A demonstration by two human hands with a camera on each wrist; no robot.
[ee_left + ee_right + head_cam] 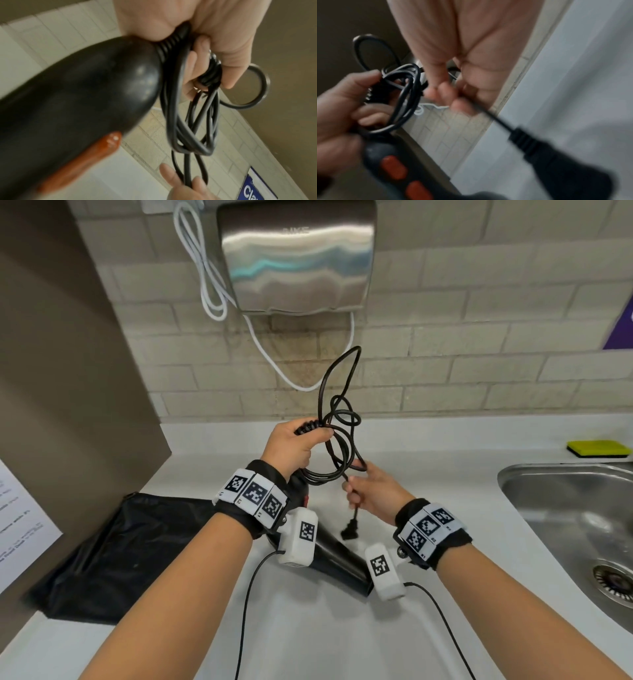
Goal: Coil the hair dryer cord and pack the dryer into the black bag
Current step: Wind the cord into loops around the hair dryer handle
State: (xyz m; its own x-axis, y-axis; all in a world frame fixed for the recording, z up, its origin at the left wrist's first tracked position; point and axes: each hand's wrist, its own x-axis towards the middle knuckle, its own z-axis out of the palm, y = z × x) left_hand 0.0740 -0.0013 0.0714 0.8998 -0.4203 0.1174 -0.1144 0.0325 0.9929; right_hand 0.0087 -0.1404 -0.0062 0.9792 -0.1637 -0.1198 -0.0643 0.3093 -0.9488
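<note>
My left hand [308, 440] grips the black hair dryer [337, 559] at the end of its handle, above the counter, together with several loops of its black cord [337, 419]. The loops stick up and hang down from the fist; the left wrist view shows the cord [188, 128] bunched under my left hand's fingers [228, 56] beside the dryer's handle [85, 94]. My right hand [356, 484] pinches the cord's free end just above the plug [349, 530], which dangles below it. The black bag [120, 553] lies flat on the counter at the left.
A steel sink [565, 508] is set into the white counter [428, 481] at the right, a yellow sponge [597, 448] behind it. A metal hand dryer [298, 254] with a white cable [205, 275] hangs on the tiled wall. A brown partition [68, 371] stands left.
</note>
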